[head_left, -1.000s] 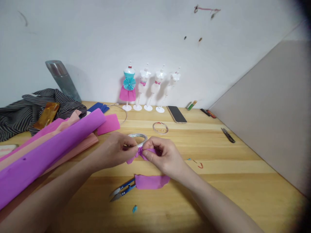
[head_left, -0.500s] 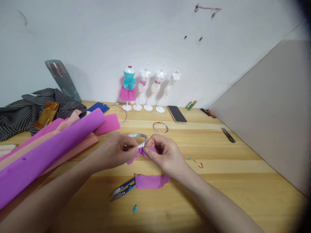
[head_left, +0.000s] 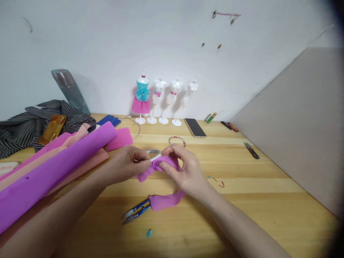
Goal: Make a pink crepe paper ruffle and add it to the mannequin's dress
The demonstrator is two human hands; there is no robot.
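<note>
A purple crepe paper strip (head_left: 168, 162), gathered in small folds, is stretched between my two hands above the table. My left hand (head_left: 131, 163) pinches its left part between thumb and fingertips, and a short ruffled end hangs below. Thumb and fingers of my right hand (head_left: 185, 168) are closed on the wider part of the strip. A purple length (head_left: 165, 202) runs down below my right hand to the table, its end touching blue-handled thread snips (head_left: 136, 211). Just behind my fingers a white tape roll (head_left: 154, 154) is partly hidden.
Rolls of purple and peach crepe paper (head_left: 80, 154) fill the left side. Several white mini dress forms (head_left: 176, 87) stand along the wall, near a phone (head_left: 195, 127). A wire ring (head_left: 177, 139) lies behind my right hand; black snips (head_left: 252, 150) lie far right.
My right hand has opened out more of the purple strip between the fingers. The length on the table has been drawn up slightly at its right end. My left hand keeps its pinch.
</note>
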